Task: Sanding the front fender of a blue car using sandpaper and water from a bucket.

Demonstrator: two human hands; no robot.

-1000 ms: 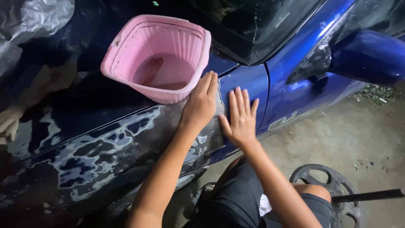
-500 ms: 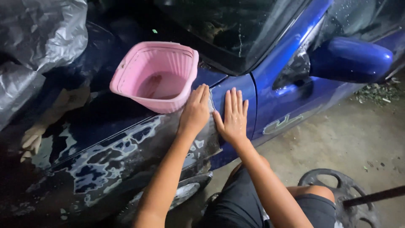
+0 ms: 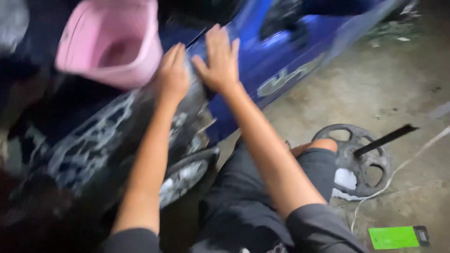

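My left hand (image 3: 172, 72) lies flat on the sanded, grey-patched fender (image 3: 117, 136) of a blue car, fingers together and pointing up. Just right of it, my right hand (image 3: 219, 61) presses flat on the same panel where the grey patch meets the blue paint (image 3: 281, 61). Neither hand holds anything that I can see. A pink plastic tub (image 3: 110, 44) rests on the car just left of my left hand, almost touching it. The frame is blurred by motion.
Below the fender sits the car's wheel (image 3: 185, 171). On the concrete ground to the right lie a dark metal wheel disc (image 3: 358, 157) with a black bar through it, a white rag (image 3: 346, 180) and a green flat pack (image 3: 393, 236). My knees in dark shorts are beneath.
The view has swung down and to the right, bringing the ground and the metal disc into sight. Both hands stay flat on the fender, side by side.
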